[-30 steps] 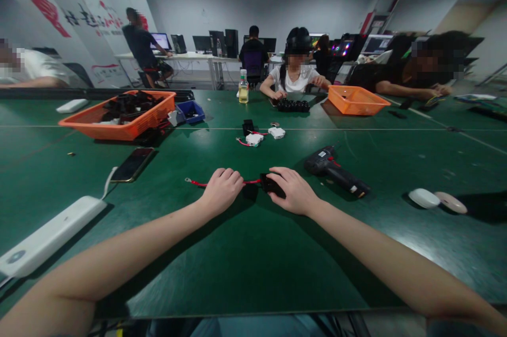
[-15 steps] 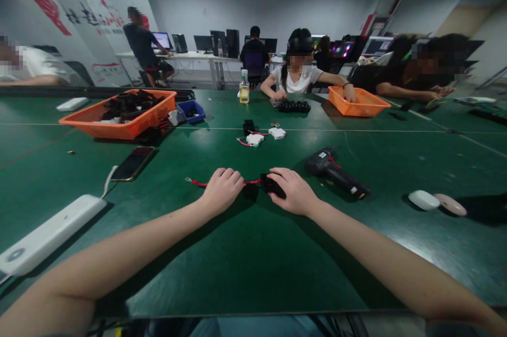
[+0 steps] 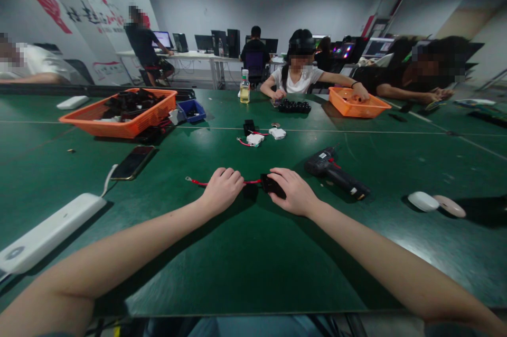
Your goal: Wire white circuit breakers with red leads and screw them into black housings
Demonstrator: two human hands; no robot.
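**Red cable and black block in one line, left to right, between your hands**

Your red cable (image 3: 252, 182) lies crosswise in front of you, its long axis running from side to side. Your left hand (image 3: 223, 189) is curled over its middle, so part of the cable shows on either side; the fingertips are hidden, but it looks held. The metal ring terminal (image 3: 188, 179) sticks out beyond your left hand, well clear of your right.

At the opposite end, the cable meets the black block (image 3: 271, 185), which your right hand (image 3: 292, 190) grips, thumb on the near side and fingers over the far. The short red stretch between your hands looks nearly straight. You cannot tell from here whether the block rests on the bench (image 3: 253, 263) or sits just above it. The power drill (image 3: 336, 170) lies beyond your right hand, to its right, apart from it.
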